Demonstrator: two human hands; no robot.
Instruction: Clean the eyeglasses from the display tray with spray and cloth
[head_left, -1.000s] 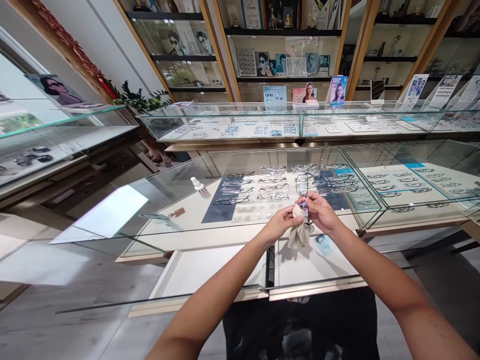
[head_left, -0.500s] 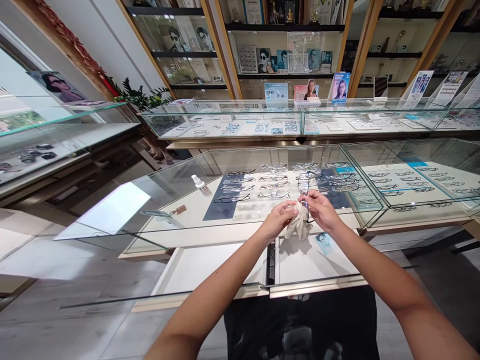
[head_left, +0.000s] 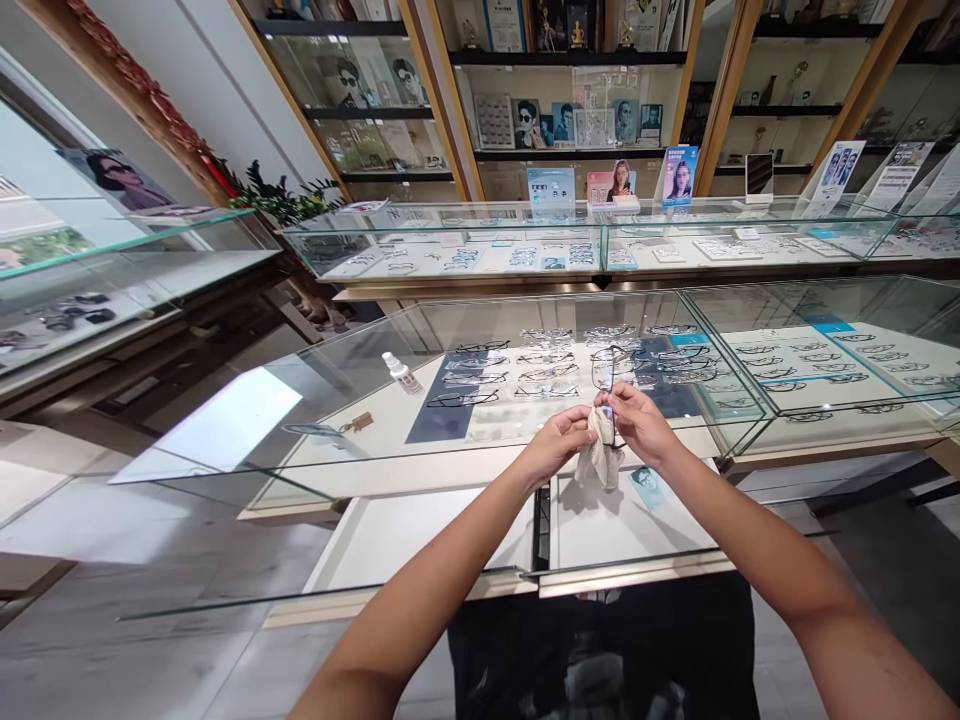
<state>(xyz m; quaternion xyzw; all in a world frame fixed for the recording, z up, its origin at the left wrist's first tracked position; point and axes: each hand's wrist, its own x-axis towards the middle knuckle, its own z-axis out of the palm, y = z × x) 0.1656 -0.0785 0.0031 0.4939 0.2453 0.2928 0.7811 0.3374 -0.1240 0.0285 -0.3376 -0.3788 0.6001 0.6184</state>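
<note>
My left hand (head_left: 560,442) pinches a beige cleaning cloth (head_left: 600,462), which hangs down in folds. Gripped in the fingers of my right hand (head_left: 637,418) is a pair of dark-framed eyeglasses (head_left: 613,372), turned on edge so that one side points up and the other down. The cloth presses against the lower lens, between both hands. Both hands are close together above the front edge of the glass display case (head_left: 420,462). How the cloth wraps the lens is partly hidden by my fingers.
A white spray bottle (head_left: 401,373) and a brown key tag (head_left: 361,422) are at the left on the case. Several eyeglasses (head_left: 547,372) lie in rows ahead. Below my hands, two white drawers (head_left: 442,530) stand pulled out; a blue picture card (head_left: 649,487) is in the right one.
The cloth has shifted slightly and hangs narrower and a little lower. The eyeglasses have tilted a touch, their top moving left. Both hands keep their grip.
</note>
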